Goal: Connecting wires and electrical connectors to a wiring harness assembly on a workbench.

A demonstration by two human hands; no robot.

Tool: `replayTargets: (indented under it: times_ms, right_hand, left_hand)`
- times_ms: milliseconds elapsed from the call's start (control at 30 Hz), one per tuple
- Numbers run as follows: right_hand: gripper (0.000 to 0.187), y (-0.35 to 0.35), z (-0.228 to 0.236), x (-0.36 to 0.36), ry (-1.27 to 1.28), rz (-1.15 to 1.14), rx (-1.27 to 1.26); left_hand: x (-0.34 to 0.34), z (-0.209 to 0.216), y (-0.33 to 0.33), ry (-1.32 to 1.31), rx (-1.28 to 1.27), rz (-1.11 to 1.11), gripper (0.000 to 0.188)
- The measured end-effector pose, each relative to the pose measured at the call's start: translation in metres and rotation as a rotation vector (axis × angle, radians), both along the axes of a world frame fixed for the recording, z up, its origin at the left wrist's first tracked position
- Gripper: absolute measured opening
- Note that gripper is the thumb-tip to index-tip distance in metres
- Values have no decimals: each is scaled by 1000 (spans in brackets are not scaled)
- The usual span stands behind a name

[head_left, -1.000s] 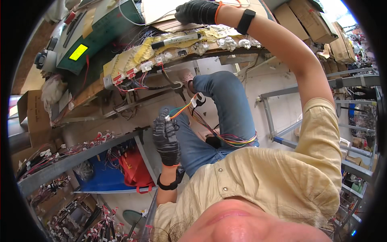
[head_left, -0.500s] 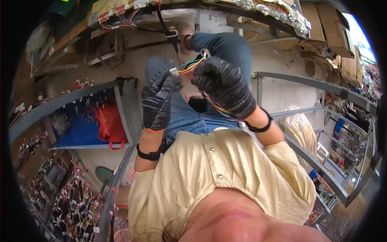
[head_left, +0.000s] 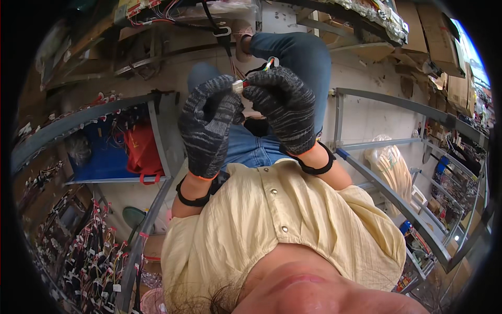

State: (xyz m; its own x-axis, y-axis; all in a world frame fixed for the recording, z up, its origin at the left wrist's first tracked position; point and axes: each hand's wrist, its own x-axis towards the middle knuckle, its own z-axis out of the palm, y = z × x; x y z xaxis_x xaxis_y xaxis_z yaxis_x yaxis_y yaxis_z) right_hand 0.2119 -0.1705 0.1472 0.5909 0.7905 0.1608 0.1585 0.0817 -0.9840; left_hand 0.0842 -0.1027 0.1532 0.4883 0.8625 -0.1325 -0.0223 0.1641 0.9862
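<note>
Both hands wear dark grey knitted gloves with orange cuffs and meet in front of my knees. My left hand (head_left: 206, 123) is closed, its thumb and fingertips pinching a small white plastic connector (head_left: 238, 87). Thin coloured wires run from that connector into my right hand (head_left: 287, 107), whose fingers are closed round them right beside it. A short stretch of the wires (head_left: 269, 64) shows above the right fingers, passing by a pale loop-like piece. Most of the wire length is hidden behind the right glove.
At the far side, a workbench (head_left: 225, 6) carries wiring and a hanging black cable (head_left: 223, 39). Metal frames (head_left: 387, 96) stand on both sides. A red bag (head_left: 142, 152) lies on a blue panel (head_left: 97, 167) at left, above bundled harnesses (head_left: 97, 256). Cardboard boxes (head_left: 431, 36) are stacked far right.
My hands have come together, so the wires between them are now mostly covered. The right fingers have moved left, up to the white connector.
</note>
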Motion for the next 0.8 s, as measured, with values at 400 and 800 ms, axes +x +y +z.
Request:
replayTargets:
  times_ms: [400,800]
  right_hand:
    - [11,2,1,-10,386,-83,-121]
    - [13,2,-4,-14,319,-128,13]
  left_hand:
    - [9,8,12,36,-158,-60,21]
    - [8,6,15,46,-122,-82,22]
